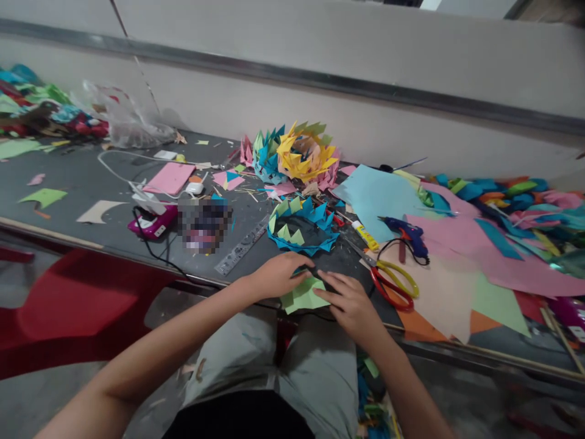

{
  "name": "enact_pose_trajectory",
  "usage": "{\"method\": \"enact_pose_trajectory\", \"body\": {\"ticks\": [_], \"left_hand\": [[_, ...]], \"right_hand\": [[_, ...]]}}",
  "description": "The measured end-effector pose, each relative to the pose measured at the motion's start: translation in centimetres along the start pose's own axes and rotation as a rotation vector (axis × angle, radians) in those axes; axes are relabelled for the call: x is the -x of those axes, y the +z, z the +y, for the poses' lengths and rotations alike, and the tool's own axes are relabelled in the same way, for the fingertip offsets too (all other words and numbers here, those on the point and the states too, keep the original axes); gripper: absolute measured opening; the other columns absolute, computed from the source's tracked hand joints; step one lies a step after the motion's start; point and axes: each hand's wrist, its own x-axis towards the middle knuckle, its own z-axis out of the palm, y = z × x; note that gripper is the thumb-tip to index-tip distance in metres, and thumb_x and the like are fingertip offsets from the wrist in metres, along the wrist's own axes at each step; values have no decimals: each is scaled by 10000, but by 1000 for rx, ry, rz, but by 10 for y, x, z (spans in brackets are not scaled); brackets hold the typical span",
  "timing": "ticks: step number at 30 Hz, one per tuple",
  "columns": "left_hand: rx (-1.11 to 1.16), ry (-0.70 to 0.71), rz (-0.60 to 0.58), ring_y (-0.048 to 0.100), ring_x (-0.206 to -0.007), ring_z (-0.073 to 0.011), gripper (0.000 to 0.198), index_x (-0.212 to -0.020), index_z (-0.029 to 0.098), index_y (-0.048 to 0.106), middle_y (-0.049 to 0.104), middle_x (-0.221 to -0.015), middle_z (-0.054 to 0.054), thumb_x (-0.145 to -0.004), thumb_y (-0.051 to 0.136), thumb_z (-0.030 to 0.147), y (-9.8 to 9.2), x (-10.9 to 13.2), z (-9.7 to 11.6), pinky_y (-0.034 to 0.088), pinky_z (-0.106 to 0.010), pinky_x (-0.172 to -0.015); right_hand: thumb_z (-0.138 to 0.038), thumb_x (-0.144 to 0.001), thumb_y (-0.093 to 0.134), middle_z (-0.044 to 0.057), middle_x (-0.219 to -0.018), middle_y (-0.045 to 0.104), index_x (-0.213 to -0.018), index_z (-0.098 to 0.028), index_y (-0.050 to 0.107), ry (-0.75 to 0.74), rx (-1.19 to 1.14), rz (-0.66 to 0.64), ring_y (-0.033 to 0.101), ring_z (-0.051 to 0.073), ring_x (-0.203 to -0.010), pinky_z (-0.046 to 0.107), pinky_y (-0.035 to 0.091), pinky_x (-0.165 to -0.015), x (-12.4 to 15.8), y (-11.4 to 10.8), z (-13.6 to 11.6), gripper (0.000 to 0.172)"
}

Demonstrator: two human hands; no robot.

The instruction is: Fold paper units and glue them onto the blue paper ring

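Note:
A light green sheet of paper (302, 300) with creases lies at the table's front edge, between my two hands. My left hand (281, 274) closes on its upper left part, thumb and fingers together. From the other side, the fingers of my right hand (351, 300) grip its right edge. Just beyond them sits a ring of folded blue and green paper points (304, 244). A clear ruler (242, 247) lies left of the ring. To its right are scissors with red and yellow handles (395, 286) and a yellow glue tube (364, 235).
Finished-looking paper rings (306, 155) stand near the wall. A blue glue gun (411, 236) rests on coloured sheets (439, 286) at right. Left are a purple power strip (155, 222) with cables, a pink pad (170, 178), and a plastic bag (132, 122). A red chair (86, 305) stands below.

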Motion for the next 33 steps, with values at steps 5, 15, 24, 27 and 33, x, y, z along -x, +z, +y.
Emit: {"method": "enact_pose_trajectory", "body": {"ticks": [5, 15, 24, 27, 33], "left_hand": [[551, -156, -87, 592, -761, -130, 236, -978, 90, 579, 654, -836, -64, -755, 532, 150, -5, -14, -4, 457, -238, -730], [834, -375, 94, 548, -854, -135, 337, -980, 126, 616, 625, -971, -68, -810, 467, 375, -6, -14, -5, 406, -223, -686], [1140, -496, 454, 472, -525, -43, 297, -725, 130, 568, 543, -586, 48, -594, 723, 347, 5, -9, 0, 347, -155, -519], [1196, -482, 594, 477, -509, -40, 340, -753, 151, 500, 533, -584, 68, -585, 731, 335, 15, -2, 6, 360, -144, -509], [1005, -430, 418, 521, -548, -82, 359, -882, 158, 499, 554, -627, 40, -652, 664, 377, 17, 13, 8, 403, -182, -530]], "right_hand": [[-98, -779, 448, 63, -1259, 519, -983, -241, 671, 19, -155, 103, 445, 218, -1147, 410, 417, -905, -23, -15, 20, 335], [-97, -775, 472, 40, -1199, 564, -867, -270, 697, 98, -534, 198, 521, 188, -1069, 364, 452, -869, -37, 1, 23, 298], [-385, -824, 478, 90, -1037, 637, -1095, -191, 559, 602, -955, 444, 615, 194, -875, 312, 511, -689, -37, 12, 0, 343], [-417, -755, 565, 46, -753, 660, -890, -161, 603, 760, -1040, 461, 609, 157, -647, 253, 491, -555, -35, 17, -18, 291], [-393, -704, 574, -36, -523, 517, -690, -163, 580, 854, -996, 378, 479, 94, -476, 205, 425, -472, -42, 12, -15, 231]]}}
